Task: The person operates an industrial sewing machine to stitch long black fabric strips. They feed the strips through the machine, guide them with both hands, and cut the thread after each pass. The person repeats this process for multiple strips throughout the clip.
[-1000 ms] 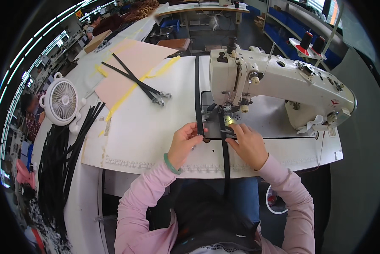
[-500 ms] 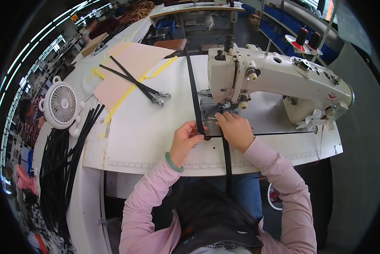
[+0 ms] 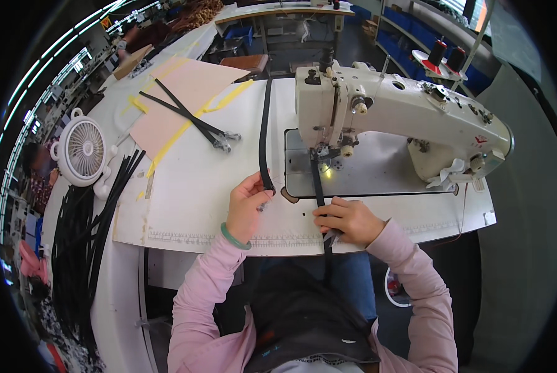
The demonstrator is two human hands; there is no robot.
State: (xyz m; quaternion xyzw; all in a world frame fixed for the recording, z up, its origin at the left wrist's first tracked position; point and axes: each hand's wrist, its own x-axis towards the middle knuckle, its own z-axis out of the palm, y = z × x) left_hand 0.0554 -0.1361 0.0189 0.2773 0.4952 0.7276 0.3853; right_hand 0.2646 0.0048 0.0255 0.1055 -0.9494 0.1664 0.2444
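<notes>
A: Where do we stand, taking the biggest things first?

B: Our white worktable (image 3: 194,214) carries the sewing machine (image 3: 409,93) on its right half. At the far left-centre we have a pink sheet (image 3: 213,81), and at the left a bundle of loose black straps (image 3: 73,255) hangs over the edge; we see no fittings on those, so we'd count them as left to do.

A: And what looks done?

B: Two crossed black straps (image 3: 196,122) lie over the sheet, with shiny fittings (image 3: 222,145) at their near ends. We'd judge those further along, perhaps finished.

A: What about the ones between?

B: The right-hand strap (image 3: 319,183) runs from under the needle area towards us and over the near edge. We can't tell whether it is stitched. The left-hand strap (image 3: 264,130) stretches to the table's far edge.

A: Our hands?

B: Our left hand (image 3: 245,206) pinches that strap's near end, beside a small glinting piece (image 3: 263,206). Our right hand (image 3: 350,222) is narrow, its fingers curled over the other strap above a pale, shiny piece (image 3: 332,236); we can't tell which it grips.
</notes>
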